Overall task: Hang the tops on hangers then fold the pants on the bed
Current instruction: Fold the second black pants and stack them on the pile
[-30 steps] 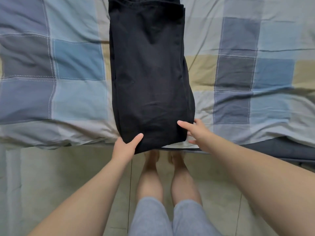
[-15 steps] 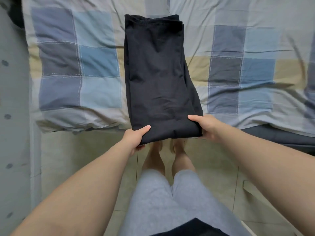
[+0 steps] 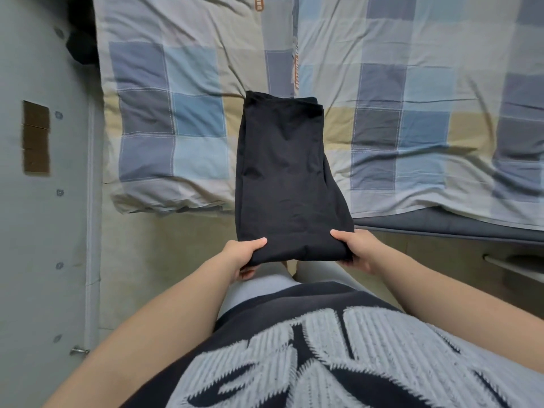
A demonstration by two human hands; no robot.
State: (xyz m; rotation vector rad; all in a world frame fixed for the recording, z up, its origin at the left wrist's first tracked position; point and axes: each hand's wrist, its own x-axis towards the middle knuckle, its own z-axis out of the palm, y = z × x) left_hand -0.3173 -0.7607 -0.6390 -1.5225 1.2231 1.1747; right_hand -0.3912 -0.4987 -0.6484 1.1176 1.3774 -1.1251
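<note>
In the head view your black pants (image 3: 288,178) sit dead centre as a long folded strip. The far end rests on the checked duvet (image 3: 176,128), and the near end is past the bed edge, where your left hand (image 3: 241,257) and right hand (image 3: 356,251) each pinch a corner, thumb on top and fingers curled under. They look soft, light and floppy, so the layers will probably sag or slide; I'd grip both corners through every layer, and there's no basket or box in sight.

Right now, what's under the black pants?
The black pants lie on the checked quilt; floor below the near end held by left hand and right hand. Quilt directly beneath is hidden.
</note>
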